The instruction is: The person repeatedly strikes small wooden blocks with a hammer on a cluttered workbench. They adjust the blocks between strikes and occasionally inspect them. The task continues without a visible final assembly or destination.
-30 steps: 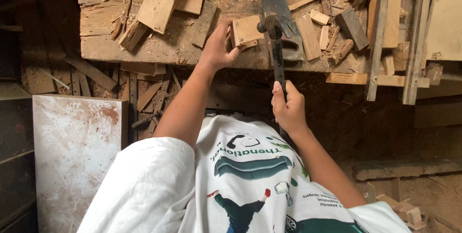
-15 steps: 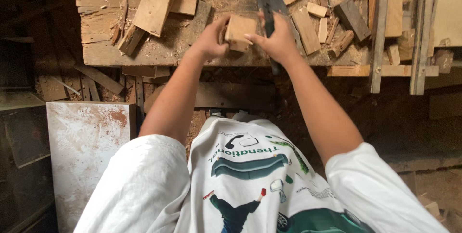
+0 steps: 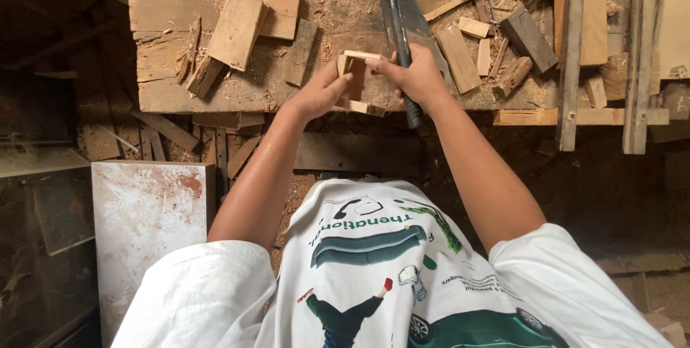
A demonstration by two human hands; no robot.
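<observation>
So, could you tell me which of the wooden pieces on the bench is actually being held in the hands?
The small wooden frame at the bench's near edge: the left hand grips it, the right hand touches it while holding a hammer. The other offcuts lie loose.

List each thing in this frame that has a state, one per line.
Small wooden frame: lifted off the bench, held by both hands.
Hammer: gripped at the handle, head pointing away.
Left hand: closed on the frame.
Right hand: closed on the hammer, fingertips touching the frame.
Workbench: littered with offcuts and sawdust.
</observation>
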